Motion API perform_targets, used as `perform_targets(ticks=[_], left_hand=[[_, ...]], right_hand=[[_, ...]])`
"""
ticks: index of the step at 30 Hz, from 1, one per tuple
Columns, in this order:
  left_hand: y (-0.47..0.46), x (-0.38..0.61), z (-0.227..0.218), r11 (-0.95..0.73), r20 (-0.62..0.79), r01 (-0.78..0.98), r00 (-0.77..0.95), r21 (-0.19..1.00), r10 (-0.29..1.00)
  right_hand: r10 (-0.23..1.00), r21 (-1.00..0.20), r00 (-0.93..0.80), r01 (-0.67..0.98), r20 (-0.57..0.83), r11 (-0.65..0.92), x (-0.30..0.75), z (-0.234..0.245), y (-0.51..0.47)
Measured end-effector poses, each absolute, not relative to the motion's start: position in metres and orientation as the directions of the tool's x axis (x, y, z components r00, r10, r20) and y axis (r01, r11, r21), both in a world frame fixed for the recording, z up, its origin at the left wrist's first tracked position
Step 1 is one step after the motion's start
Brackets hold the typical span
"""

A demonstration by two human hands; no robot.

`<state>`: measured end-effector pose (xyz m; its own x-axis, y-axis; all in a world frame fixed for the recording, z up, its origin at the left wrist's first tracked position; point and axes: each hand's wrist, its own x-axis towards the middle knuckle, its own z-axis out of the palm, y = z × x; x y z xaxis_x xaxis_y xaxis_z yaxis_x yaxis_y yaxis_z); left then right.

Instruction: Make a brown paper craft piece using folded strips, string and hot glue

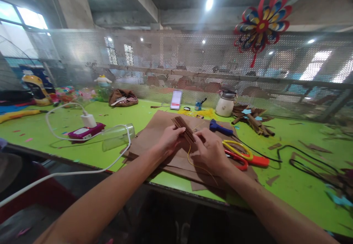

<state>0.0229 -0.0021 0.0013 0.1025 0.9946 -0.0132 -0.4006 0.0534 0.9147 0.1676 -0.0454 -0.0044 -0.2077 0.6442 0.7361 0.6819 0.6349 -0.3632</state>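
Observation:
A narrow piece of pleated brown paper (182,124) is held up between both hands, tilted down to the right. My left hand (171,139) pinches its left side with thumb on top. At its lower right end the fingers of my right hand (209,147) are closed on the paper. A thin yellow string (189,156) hangs from the paper and trails down under my right hand. Below lie stacked brown paper sheets (154,133). Just right of my right hand are scissors with red handles (242,163), a yellow-handled pair (248,149) and a blue glue gun (219,127).
A clear plastic cup (117,137) lies on its side at the left, near a purple power strip (86,131) with a white cable. Behind stand a phone (175,99), a white jar (224,104) and rolled brown paper (255,122). Black cord crosses the right side.

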Motion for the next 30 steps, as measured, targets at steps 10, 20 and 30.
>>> perform_targets(ticks=[10, 20, 30], left_hand=[[-0.004, 0.026, -0.004, 0.015, 0.124, -0.409, 0.310, 0.912, 0.943], [-0.008, 0.023, 0.000, 0.031, 0.154, -0.395, 0.428, 0.918, 0.891], [-0.003, 0.023, -0.005, 0.062, 0.094, -0.353, 0.408, 0.934, 0.908]], right_hand=[[0.509, -0.451, 0.148, 0.707, 0.848, 0.545, 0.215, 0.015, -0.007], [0.908, -0.804, -0.151, 0.426, 0.390, 0.416, 0.196, 0.004, -0.010], [0.827, -0.640, -0.281, 0.529, 0.487, 0.557, 0.186, 0.004, -0.018]])
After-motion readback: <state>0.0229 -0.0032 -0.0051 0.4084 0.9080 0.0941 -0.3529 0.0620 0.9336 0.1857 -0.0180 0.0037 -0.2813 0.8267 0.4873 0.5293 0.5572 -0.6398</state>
